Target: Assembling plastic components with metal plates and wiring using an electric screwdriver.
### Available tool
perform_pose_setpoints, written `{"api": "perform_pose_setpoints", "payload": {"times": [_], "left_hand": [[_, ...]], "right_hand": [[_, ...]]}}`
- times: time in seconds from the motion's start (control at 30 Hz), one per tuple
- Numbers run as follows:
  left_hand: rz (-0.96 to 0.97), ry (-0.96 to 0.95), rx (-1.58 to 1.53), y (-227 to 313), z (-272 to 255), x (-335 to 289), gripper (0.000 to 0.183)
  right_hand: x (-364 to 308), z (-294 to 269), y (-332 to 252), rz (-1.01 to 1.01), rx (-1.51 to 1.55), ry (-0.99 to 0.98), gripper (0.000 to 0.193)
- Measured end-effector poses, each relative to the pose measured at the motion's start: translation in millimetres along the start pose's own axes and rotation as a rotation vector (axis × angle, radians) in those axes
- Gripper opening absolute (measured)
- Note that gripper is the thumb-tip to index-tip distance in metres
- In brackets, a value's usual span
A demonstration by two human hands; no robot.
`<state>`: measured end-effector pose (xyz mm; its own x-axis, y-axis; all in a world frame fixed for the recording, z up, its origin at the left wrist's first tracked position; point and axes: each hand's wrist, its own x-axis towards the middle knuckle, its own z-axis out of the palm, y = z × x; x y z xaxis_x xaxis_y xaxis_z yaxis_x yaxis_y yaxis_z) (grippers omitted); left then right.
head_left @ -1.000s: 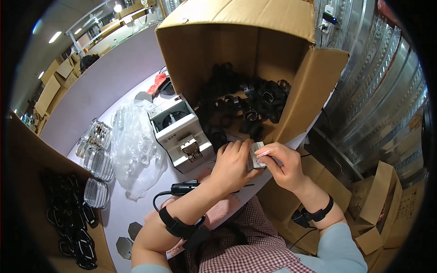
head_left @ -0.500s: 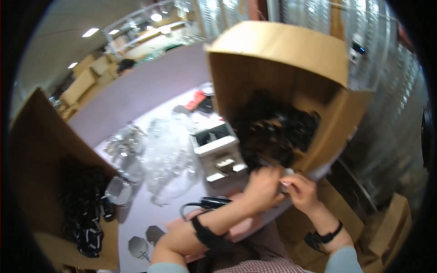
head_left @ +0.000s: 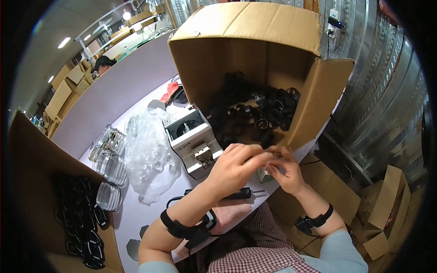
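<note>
My left hand (head_left: pixel 239 166) and my right hand (head_left: pixel 287 173) meet in front of the big cardboard box's opening. The fingertips are pinched close together, around something small and clear or whitish that they mostly hide. A small pale container (head_left: pixel 264 175) shows partly beneath the hands. Left of them stands a white screw feeder (head_left: pixel 195 141) with a dark round opening and a metal mechanism in front. A black electric screwdriver (head_left: pixel 239 193) lies below my left hand, its thin bit pointing right. Behind my left forearm is a pink cloth (head_left: pixel 232 213).
The large cardboard box (head_left: pixel 307 111) holds many black curved parts (head_left: pixel 273 107). A clear plastic bag (head_left: pixel 150 159) lies beside stacked clear frames (head_left: pixel 109 196). At left, another cardboard box (head_left: pixel 32 182) contains black frames (head_left: pixel 84 223). Beyond the partition (head_left: pixel 118 86) is a person (head_left: pixel 104 64).
The view has shifted and become sharper, so the bench and boxes sit further left and higher in the picture. Both hands stay together at the same part of the bench, with the fingers changed in pose.
</note>
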<state>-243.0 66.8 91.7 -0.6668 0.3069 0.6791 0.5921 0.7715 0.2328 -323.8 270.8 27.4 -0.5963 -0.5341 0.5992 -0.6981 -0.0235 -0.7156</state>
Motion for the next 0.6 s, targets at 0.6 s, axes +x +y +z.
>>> {"api": "perform_pose_setpoints", "payload": {"times": [0.6], "left_hand": [[0.444,-0.043,0.146,-8,7,10,0.028]], "right_hand": [[-7,-2,19,0.021,0.196,-0.107,0.046]]}}
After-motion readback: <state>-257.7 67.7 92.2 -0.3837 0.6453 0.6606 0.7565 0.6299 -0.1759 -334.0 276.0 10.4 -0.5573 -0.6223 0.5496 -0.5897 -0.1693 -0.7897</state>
